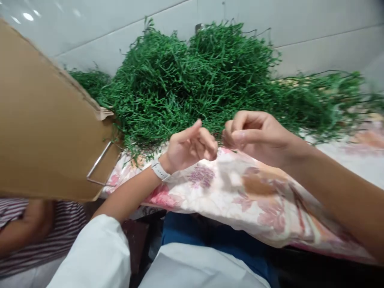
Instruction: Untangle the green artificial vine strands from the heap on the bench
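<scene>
A big, tangled heap of thin, wiry green sprigs with tiny buds [192, 80] lies on a surface under a white cloth printed with pink, purple and orange flowers [201, 176], against the pale tiled wall [315, 24]. Judging by its bulk, much is left to handle; no separate finished pile shows, so what is done cannot be told (the looser spread at the heap's right end could be either). The left hand [192, 146] is loosely curled, thumb raised apart, with nothing visible in it. The right hand [255, 134] has thumb and fingertips pressed together; whether a stem sits between them, I cannot tell. Both are just in front of the heap. A brown cardboard panel [54, 120] stands at the left.
</scene>
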Demonstrator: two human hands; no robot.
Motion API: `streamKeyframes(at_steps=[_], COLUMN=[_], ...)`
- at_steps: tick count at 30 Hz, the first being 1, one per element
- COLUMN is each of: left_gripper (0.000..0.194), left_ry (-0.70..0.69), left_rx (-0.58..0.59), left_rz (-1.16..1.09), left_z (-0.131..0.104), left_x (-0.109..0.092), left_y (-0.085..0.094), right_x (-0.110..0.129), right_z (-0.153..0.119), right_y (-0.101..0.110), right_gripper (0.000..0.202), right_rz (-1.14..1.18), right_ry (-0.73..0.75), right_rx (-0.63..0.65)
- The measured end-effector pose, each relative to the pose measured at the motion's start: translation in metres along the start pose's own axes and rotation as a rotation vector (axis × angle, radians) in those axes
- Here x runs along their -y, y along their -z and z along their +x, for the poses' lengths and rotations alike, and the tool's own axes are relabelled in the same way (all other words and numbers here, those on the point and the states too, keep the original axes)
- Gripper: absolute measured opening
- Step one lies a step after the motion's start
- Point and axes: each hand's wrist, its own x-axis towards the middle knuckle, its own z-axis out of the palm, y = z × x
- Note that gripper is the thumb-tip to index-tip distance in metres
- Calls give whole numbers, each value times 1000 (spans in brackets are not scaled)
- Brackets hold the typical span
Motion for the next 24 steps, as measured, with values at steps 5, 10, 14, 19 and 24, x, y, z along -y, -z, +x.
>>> streamKeyframes(at_steps=[5, 10, 14, 19, 24], left_gripper=[42, 21, 19, 22, 35], left_ry=[-93, -159, -273, -557, -369], left_rx=[-9, -145, -249, -372, -505], left_rz=[-66, 106, 404, 1345, 2064], left_z=[3, 6, 7, 5, 5], left_x=[4, -1, -9, -15, -33], left_y=[7, 10, 14, 26, 39], right_x=[-37, -61, -65, -67, -71], right_z=[8, 5, 3, -1, -4], right_y=[-4, -15, -17, -19, -25], right_gripper=[39, 16, 15, 17, 29], right_rz=[0, -71, -282, -585, -761], right_ry=[-163, -242, -202, -132, -55], right_rx=[-49, 25, 203, 410, 468])
